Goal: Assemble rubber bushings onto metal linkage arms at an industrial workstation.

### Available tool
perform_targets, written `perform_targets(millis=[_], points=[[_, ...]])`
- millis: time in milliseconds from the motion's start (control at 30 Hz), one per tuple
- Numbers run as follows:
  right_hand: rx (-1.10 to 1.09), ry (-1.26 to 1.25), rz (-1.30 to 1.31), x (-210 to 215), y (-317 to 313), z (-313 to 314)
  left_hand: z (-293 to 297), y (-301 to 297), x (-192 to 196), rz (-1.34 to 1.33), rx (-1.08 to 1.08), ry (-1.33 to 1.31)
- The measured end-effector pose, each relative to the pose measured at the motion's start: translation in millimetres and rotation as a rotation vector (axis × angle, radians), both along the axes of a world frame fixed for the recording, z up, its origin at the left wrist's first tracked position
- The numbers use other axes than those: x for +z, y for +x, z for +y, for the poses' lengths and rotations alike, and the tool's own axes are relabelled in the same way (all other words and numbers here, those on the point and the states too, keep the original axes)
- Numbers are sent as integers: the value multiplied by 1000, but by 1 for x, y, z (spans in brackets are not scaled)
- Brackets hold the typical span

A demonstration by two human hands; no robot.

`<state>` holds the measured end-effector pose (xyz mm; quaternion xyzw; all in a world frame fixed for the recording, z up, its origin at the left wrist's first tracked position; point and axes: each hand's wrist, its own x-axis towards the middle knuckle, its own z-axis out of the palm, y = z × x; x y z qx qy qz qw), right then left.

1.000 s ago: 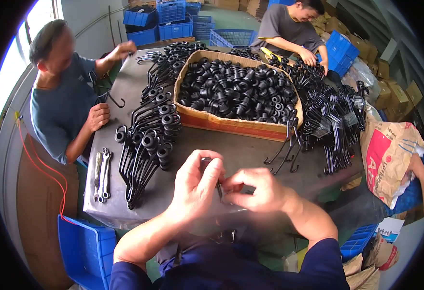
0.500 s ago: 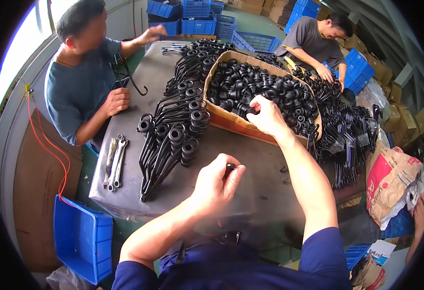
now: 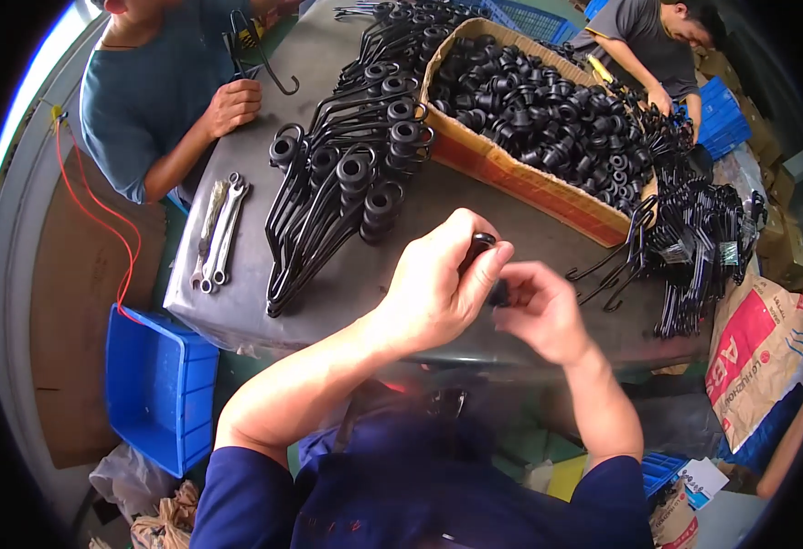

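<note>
Above the near table edge, my left hand (image 3: 438, 284) is closed around a black piece with a rounded, loop-like end (image 3: 482, 241); the rest of it is hidden in the fist. Right beside it, my right hand (image 3: 548, 311), slightly blurred, pinches a small black rubber bushing (image 3: 499, 293). Beyond both hands stands an open cardboard box (image 3: 520, 181) heaped with black rubber bushings (image 3: 539, 101). To the left of the box lies a stack of black metal hooks (image 3: 301, 247) with bushings fitted in their looped ends.
Wrenches (image 3: 223, 233) lie at the table's left. More black hooks (image 3: 694, 242) are piled at the right. One co-worker (image 3: 145, 101) sits at the left with a hook; another (image 3: 639, 55) handles hooks at the far right. A blue crate (image 3: 159, 384) is at the lower left.
My right hand has come back from the box of bushings to my left hand, carrying a bushing. My left hand is now farther up in the view, which has tilted down.
</note>
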<state>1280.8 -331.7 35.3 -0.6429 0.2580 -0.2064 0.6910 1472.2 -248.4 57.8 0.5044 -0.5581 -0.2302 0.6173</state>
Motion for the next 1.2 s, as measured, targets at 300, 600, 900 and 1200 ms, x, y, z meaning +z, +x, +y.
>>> perform_targets(millis=[300,600,900,1200], points=[[15,-634,174,-17,17,28,20,-1,3,-56,-39,-11],[-36,-605,319,-8,24,33,20,-2,3,-45,-63,-55],[122,-813,436,-5,29,19,15,-3,2,-39,5,-39],[-483,-984,-321,-8,82,0,11,-2,0,-26,-46,34]])
